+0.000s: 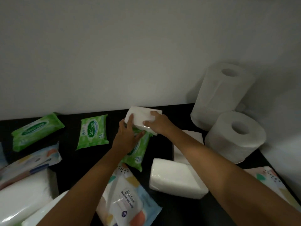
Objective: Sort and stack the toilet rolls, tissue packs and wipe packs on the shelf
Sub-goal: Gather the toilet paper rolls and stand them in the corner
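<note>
the left forearm (91,173) covers much of a green wipe pack (138,150), whose brand name cannot be read. the right forearm (211,162) hides part of a white tissue pack (184,144). at 7 o'clock, a white pack (19,199) runs off the edge. at 4 o'clock, a patterned pack (268,178) is cut off.

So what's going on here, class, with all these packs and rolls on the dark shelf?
A person is sorting paper goods. Both hands, left hand and right hand, hold a white tissue pack near the wall, over a green wipe pack. Two toilet rolls stand at the right. Other packs lie scattered and unsorted across the shelf.
</note>
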A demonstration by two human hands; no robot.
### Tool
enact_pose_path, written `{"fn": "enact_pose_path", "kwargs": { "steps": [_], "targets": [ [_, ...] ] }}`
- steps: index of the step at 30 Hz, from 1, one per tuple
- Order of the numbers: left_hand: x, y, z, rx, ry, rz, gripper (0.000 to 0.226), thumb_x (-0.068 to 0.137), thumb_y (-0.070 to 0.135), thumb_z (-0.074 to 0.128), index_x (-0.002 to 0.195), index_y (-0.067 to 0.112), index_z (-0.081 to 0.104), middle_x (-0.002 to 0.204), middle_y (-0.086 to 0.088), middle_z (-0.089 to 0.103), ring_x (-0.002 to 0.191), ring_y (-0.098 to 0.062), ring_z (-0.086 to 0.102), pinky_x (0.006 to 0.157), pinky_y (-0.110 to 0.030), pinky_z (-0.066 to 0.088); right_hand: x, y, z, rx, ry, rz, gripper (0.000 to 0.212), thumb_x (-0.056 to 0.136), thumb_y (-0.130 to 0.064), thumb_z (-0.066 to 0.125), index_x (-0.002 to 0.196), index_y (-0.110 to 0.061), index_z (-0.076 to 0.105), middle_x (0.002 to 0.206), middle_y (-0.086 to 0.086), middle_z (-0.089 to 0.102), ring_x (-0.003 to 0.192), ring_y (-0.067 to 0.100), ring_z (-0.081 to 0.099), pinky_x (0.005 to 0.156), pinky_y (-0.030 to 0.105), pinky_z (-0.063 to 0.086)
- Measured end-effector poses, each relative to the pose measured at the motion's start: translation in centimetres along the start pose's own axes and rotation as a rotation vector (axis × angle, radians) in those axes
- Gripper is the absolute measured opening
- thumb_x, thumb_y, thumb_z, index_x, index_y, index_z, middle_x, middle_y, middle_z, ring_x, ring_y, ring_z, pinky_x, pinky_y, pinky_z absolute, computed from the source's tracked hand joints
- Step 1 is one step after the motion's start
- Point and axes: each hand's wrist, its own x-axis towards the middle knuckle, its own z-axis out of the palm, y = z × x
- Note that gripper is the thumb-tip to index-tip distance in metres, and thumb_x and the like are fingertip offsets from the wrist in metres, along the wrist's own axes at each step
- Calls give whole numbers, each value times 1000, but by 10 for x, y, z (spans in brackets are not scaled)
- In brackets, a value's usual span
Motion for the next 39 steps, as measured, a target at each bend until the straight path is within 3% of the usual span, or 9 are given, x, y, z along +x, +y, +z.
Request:
{"fn": "enact_pose_path", "kwargs": {
  "steps": [8, 12, 15, 18, 22, 26, 31, 35, 39],
  "targets": [
    [-22, -32, -31, 24, 6, -121, 85, 87, 32, 61, 150, 14, 8, 150, -22, 15, 135, -38, 30, 108, -47, 31, -15, -32, 13, -53, -198, -66, 68, 93, -39, 51, 149, -15, 21, 155, 11, 25, 138, 27, 33, 109, 29, 31],
    [-25, -12, -36, 27, 97, -22, 80, 83, 38, 65, 147, 11, 25, 152, -18, 15, 141, -35, 19, 114, -46, 22, -35, -16, -20, -112, -57, -108, 59, 95, -39, 46, 145, -12, 32, 151, 9, 35, 137, 25, 36, 108, 26, 30],
    [-25, 29, -34, 47, 152, 173, 69, 80, 54, 50, 138, 17, 44, 150, -6, 26, 142, -26, 19, 116, -37, 10, -49, 20, -44, -199, 66, -46, 58, 95, -42, 44, 145, -15, 32, 151, 12, 33, 137, 29, 35, 109, 33, 32],
    [-20, 71, -19, -98, -143, 179, 44, 90, 37, 55, 131, 22, 52, 145, -3, 37, 136, -19, 34, 109, -24, 22, -67, 51, -52, -271, 61, 47, 57, 95, -42, 41, 146, -18, 29, 152, 11, 29, 137, 31, 33, 109, 37, 34],
    [-18, 107, 2, -231, -517, -41, 63, 90, 33, 57, 146, 22, 30, 151, -3, 33, 137, -19, 35, 109, -25, 27, -86, 68, -49, -449, 8, 53, 58, 96, -46, 35, 148, -24, 21, 155, 4, 23, 141, 30, 25, 113, 40, 27],
    [-29, 112, 15, -305, -552, -110, 66, 91, 32, 54, 148, 24, 21, 152, -6, 32, 138, -21, 33, 109, -26, 25, -95, 71, -50, -449, -3, 60, 58, 95, -50, 33, 147, -28, 21, 153, 0, 25, 140, 33, 23, 111, 42, 29],
    [-57, 109, 21, -309, -510, -102, 60, 92, 26, 52, 145, 17, 26, 146, -9, 39, 131, -22, 41, 94, -21, 31, -119, 74, -42, -482, -31, -28, 56, 92, -46, 43, 143, -25, 30, 143, 6, 38, 127, 34, 38, 105, 39, 33],
    [-82, 106, 27, -241, -473, -65, 57, 92, 22, 52, 144, 12, 30, 146, -13, 35, 132, -24, 39, 102, -25, 33, -146, 81, -36, -478, -18, -130, 54, 93, -40, 48, 142, -22, 34, 142, 4, 40, 129, 26, 39, 105, 33, 29],
    [-94, 105, 28, -171, -520, -46, 52, 93, 30, 50, 140, 13, 37, 143, -9, 39, 130, -22, 42, 98, -24, 33, -172, 85, -38, -369, -79, -145, 52, 92, -39, 51, 140, -23, 38, 139, 3, 43, 128, 24, 38, 101, 30, 31]
  ]
}}
